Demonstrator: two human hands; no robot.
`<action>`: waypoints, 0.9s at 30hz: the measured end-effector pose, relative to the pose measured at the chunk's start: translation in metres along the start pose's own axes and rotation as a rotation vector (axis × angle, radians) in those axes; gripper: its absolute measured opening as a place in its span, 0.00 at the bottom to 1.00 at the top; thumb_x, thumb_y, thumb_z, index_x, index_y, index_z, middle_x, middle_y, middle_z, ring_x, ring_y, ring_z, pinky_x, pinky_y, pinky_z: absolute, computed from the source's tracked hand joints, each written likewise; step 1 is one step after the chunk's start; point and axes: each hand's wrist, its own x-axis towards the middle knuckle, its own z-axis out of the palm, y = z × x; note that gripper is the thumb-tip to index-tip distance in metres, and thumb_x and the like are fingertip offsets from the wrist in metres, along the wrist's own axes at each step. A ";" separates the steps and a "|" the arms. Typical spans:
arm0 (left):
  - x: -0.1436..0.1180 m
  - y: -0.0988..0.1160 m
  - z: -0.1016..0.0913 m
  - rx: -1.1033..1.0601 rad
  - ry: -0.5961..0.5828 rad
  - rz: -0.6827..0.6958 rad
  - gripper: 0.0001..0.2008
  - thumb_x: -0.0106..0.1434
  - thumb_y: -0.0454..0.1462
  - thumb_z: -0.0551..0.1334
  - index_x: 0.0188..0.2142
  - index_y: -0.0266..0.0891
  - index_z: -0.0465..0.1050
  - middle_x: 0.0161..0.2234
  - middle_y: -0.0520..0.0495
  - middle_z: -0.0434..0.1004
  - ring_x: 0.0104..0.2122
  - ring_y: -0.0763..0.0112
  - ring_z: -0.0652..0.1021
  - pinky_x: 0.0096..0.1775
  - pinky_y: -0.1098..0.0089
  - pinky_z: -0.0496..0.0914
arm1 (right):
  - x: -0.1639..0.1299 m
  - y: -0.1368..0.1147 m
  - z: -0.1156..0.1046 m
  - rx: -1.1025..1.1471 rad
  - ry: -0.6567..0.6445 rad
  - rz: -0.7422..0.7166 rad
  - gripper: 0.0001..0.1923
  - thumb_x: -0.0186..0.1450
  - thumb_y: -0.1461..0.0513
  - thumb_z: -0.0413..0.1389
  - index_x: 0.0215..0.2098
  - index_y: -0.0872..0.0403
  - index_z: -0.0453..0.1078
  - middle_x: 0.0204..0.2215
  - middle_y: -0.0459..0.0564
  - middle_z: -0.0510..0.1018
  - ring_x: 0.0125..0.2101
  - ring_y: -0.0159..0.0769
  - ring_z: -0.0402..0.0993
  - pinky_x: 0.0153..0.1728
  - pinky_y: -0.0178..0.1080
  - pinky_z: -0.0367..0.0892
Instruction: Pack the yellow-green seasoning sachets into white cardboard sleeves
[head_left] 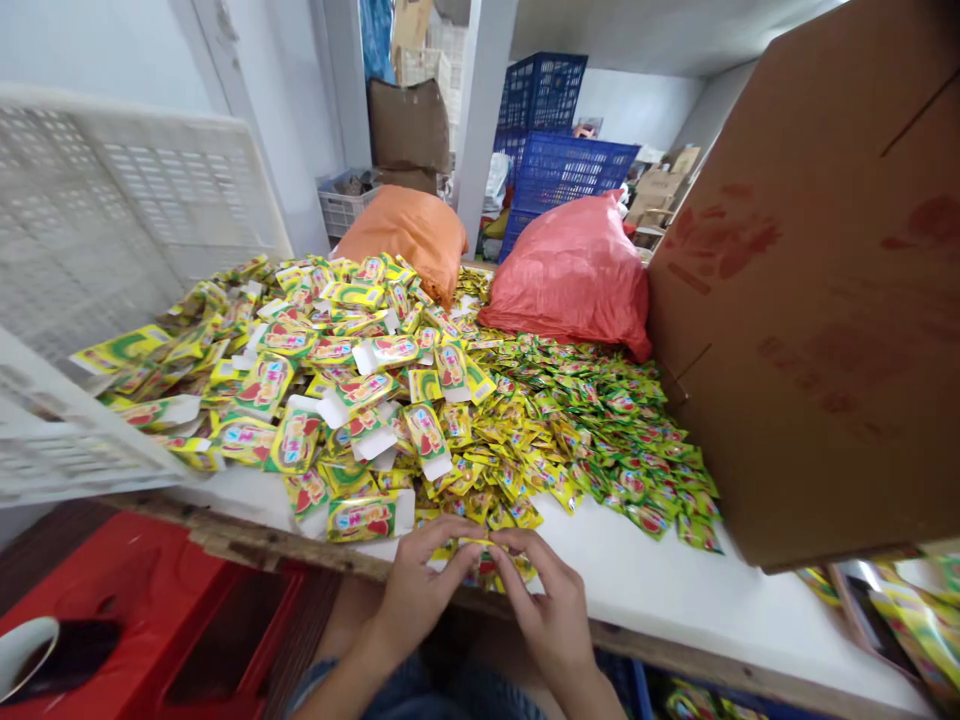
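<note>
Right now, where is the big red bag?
In the head view, the red bag sits at the back of the white table, right of the orange bag, touching the tilted cardboard box, behind the small sachets.
</note>
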 end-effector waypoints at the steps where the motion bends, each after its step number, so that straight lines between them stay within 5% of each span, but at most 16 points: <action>1: 0.001 0.001 0.000 -0.003 0.008 -0.005 0.06 0.59 0.36 0.60 0.35 0.40 0.75 0.35 0.48 0.79 0.38 0.68 0.76 0.43 0.70 0.68 | 0.001 -0.001 0.000 -0.005 0.005 0.006 0.06 0.64 0.63 0.51 0.38 0.52 0.68 0.34 0.49 0.75 0.37 0.35 0.72 0.38 0.35 0.67; 11: 0.000 -0.023 -0.008 0.030 -0.115 0.094 0.10 0.60 0.37 0.59 0.41 0.44 0.75 0.39 0.46 0.77 0.41 0.68 0.75 0.43 0.69 0.69 | -0.011 0.017 0.009 0.000 0.057 -0.059 0.10 0.64 0.66 0.50 0.42 0.51 0.69 0.39 0.51 0.75 0.42 0.37 0.71 0.42 0.37 0.68; 17: -0.007 -0.025 -0.006 0.096 -0.086 0.161 0.11 0.61 0.35 0.57 0.42 0.44 0.74 0.38 0.47 0.78 0.42 0.68 0.75 0.45 0.68 0.69 | -0.011 0.009 0.016 -0.021 0.078 -0.081 0.11 0.64 0.65 0.50 0.42 0.51 0.70 0.37 0.50 0.76 0.41 0.38 0.72 0.41 0.37 0.70; 20: -0.006 -0.021 -0.026 0.280 -0.099 0.186 0.14 0.62 0.36 0.56 0.47 0.43 0.70 0.46 0.44 0.74 0.47 0.66 0.71 0.49 0.66 0.66 | -0.015 0.011 -0.029 -0.119 0.012 -0.099 0.11 0.64 0.63 0.48 0.42 0.50 0.70 0.37 0.50 0.76 0.39 0.38 0.73 0.37 0.36 0.70; 23: -0.003 -0.023 -0.067 0.669 0.027 0.065 0.25 0.59 0.41 0.59 0.55 0.38 0.60 0.52 0.38 0.66 0.53 0.57 0.65 0.52 0.57 0.59 | -0.026 0.037 -0.109 -0.395 -0.106 0.011 0.10 0.60 0.58 0.52 0.39 0.48 0.72 0.35 0.50 0.77 0.33 0.40 0.74 0.32 0.36 0.70; 25: 0.000 -0.026 -0.091 0.910 -0.001 -0.050 0.26 0.56 0.41 0.61 0.54 0.37 0.61 0.50 0.37 0.68 0.51 0.52 0.65 0.49 0.54 0.59 | -0.036 0.056 -0.152 -0.580 -0.093 0.018 0.10 0.54 0.53 0.57 0.32 0.47 0.74 0.29 0.49 0.77 0.28 0.41 0.74 0.27 0.38 0.70; 27: 0.004 -0.028 -0.105 1.046 -0.078 -0.091 0.21 0.55 0.37 0.61 0.49 0.39 0.66 0.47 0.40 0.70 0.48 0.52 0.67 0.47 0.54 0.59 | -0.042 0.063 -0.166 -0.638 -0.080 0.094 0.13 0.54 0.50 0.56 0.30 0.48 0.74 0.29 0.51 0.77 0.29 0.43 0.74 0.30 0.40 0.69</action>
